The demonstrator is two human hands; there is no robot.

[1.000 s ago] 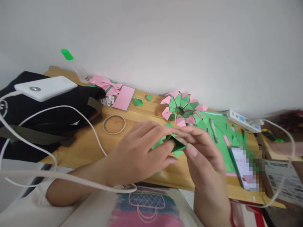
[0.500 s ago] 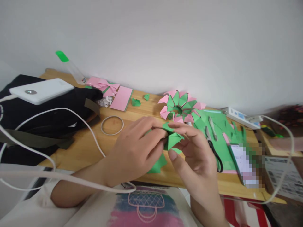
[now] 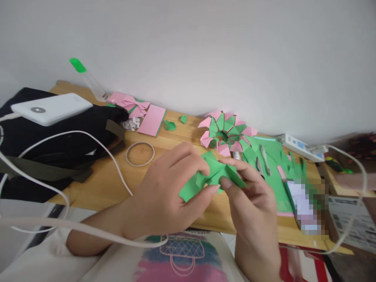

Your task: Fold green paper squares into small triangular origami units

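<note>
A folded piece of green paper (image 3: 216, 168) is held in the air between my two hands, above the front of the wooden table. My left hand (image 3: 173, 188) is closed on its left part, the thumb stretched along the lower side. On the right end, my right hand (image 3: 252, 199) pinches the paper between thumb and fingers. Several creased flaps stand out between the hands; some folds are hidden by my fingers. Behind them on the table (image 3: 176, 138) lies a ring of folded pink and green paper pieces (image 3: 225, 133).
To the left, a white power bank (image 3: 53, 109) rests on a black bag (image 3: 58, 149). A pink paper stack (image 3: 152, 119) and a round band (image 3: 140, 154) lie nearby. At right are green sheets (image 3: 276, 188), a cutter (image 3: 265, 159), a phone (image 3: 301, 205) and a power strip (image 3: 302, 147). White cables cross the left side.
The green paper has been turned and opened out, so more of its flaps show. My left thumb has come out below it, and my right thumb now presses on its face.
</note>
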